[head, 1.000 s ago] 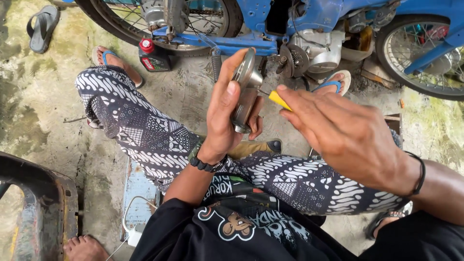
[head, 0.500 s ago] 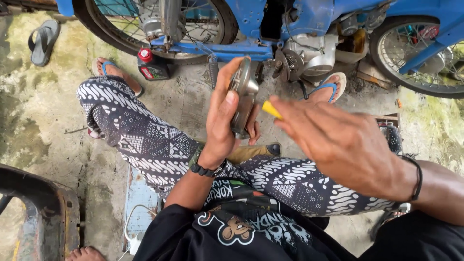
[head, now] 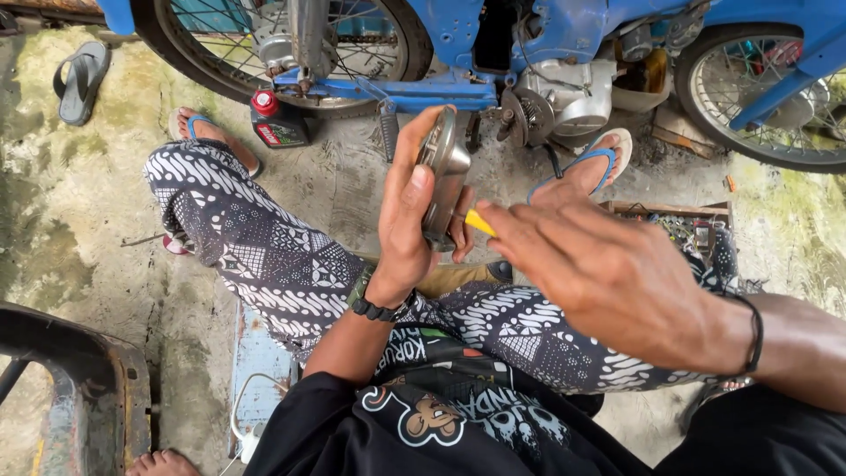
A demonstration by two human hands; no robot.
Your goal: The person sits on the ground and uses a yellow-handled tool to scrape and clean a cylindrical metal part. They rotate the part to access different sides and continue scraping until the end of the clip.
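A round metal engine cover [head: 443, 176] is held upright above the person's lap, in front of the blue motorbike [head: 546, 44].

The left hand [head: 407, 220] is closed around the grey, worn cover, thumb on its near face. The right hand [head: 608, 273] pinches a yellow-handled tool [head: 480, 222], its tip at the cover. Behind stand an oil bottle [head: 275, 119] with red cap and a spoked wheel [head: 291, 44] on rough concrete.

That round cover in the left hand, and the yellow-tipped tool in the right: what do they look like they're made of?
The round cover looks like cast metal: dull grey, with worn, grimy patches. The tool shows only a smooth, bright yellow end, probably a plastic handle; the right hand hides the rest.
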